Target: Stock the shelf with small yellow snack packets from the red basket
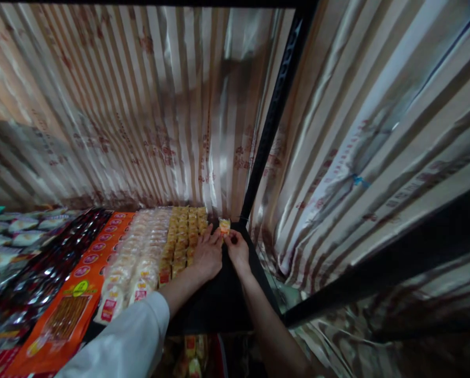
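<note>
A small yellow-and-orange snack packet (pixel 224 227) stands at the back of the black shelf (pixel 215 310), near its right corner. My right hand (pixel 238 249) pinches its lower right side between thumb and finger. My left hand (pixel 209 254) lies flat with fingers stretched forward, its fingertips close to the packet's left side. Under and beside that hand run rows of golden-brown wrapped snacks (pixel 175 236), partly hidden by it. Whether the left fingertips touch the packet, I cannot tell.
Left of the golden rows stand white-wrapped round packets (pixel 140 257), orange snack bags (pixel 72 299), dark shiny packets (pixel 42 278) and white packets (pixel 26 236). A black upright post (pixel 272 126) rises at the back right corner. Striped plastic sheeting (pixel 140 105) hangs behind. More packets (pixel 191 352) lie below.
</note>
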### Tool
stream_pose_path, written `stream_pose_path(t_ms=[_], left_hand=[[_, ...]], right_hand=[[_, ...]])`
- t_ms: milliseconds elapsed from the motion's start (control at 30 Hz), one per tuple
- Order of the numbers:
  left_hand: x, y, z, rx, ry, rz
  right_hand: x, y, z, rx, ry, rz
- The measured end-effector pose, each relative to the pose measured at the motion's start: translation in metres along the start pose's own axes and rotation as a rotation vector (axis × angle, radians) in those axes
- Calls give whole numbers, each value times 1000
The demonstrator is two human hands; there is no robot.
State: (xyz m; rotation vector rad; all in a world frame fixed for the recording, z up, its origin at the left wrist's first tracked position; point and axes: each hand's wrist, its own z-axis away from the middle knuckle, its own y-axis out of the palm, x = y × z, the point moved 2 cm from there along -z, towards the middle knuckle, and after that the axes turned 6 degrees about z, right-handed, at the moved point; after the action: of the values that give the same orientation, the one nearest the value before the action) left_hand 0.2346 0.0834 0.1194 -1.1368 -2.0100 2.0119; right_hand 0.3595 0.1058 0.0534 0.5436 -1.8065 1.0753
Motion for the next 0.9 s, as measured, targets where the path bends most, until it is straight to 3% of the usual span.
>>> stream_pose_path(t_ms=[200, 400, 667, 900], left_hand=[[12, 2, -38, 31, 12, -79], [21, 9, -61, 31, 37, -106], [30, 7, -65, 31, -27, -138], [37, 8, -64, 55, -48, -107]], right_hand=[[-7, 28, -40, 21, 3, 123], [-12, 48, -62, 82, 12, 107], [-14, 65, -68, 118, -102, 172], [-17, 73, -74, 68, -108, 157]])
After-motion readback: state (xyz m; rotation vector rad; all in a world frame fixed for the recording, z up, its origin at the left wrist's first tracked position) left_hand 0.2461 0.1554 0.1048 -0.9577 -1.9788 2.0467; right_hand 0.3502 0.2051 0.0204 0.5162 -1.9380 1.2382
